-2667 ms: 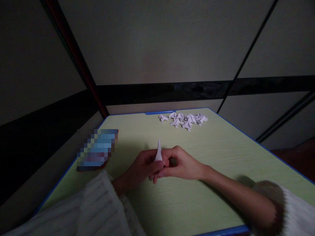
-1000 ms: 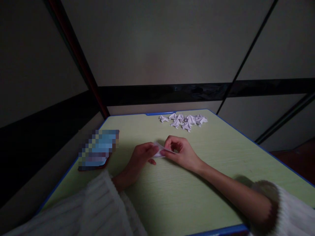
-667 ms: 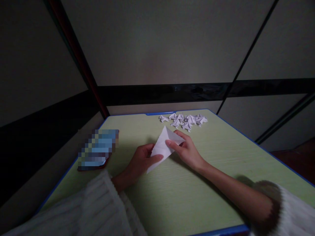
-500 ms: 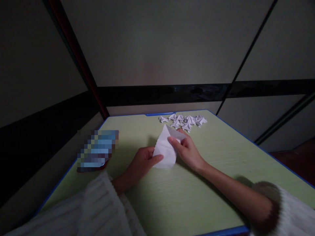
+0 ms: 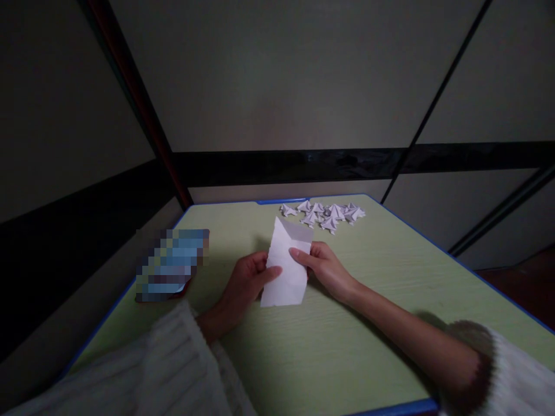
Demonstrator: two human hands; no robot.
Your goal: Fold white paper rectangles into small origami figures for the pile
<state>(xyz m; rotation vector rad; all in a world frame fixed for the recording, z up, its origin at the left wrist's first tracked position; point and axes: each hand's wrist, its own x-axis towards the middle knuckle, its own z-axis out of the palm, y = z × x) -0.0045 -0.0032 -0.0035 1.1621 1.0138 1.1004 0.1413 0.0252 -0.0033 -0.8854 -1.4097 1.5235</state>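
A white sheet of paper (image 5: 287, 270) stands partly unfolded over the middle of the pale green table (image 5: 347, 346), its top edge creased into a notch. My left hand (image 5: 245, 283) pinches its left edge, thumb on the front. My right hand (image 5: 326, 267) pinches the right edge near the top, fingers curled behind. Both wrists come out of white knitted sleeves.
Several small white folded paper figures (image 5: 326, 213) lie in a cluster at the table's far edge. A phone-like flat object (image 5: 171, 264), blurred, lies at the left edge. A blue rim runs round the table; dark rails and a wall stand behind it.
The paper was a small tight fold pinched between both hands; it has been opened out into a larger sheet, and my hands have moved apart to its two edges.
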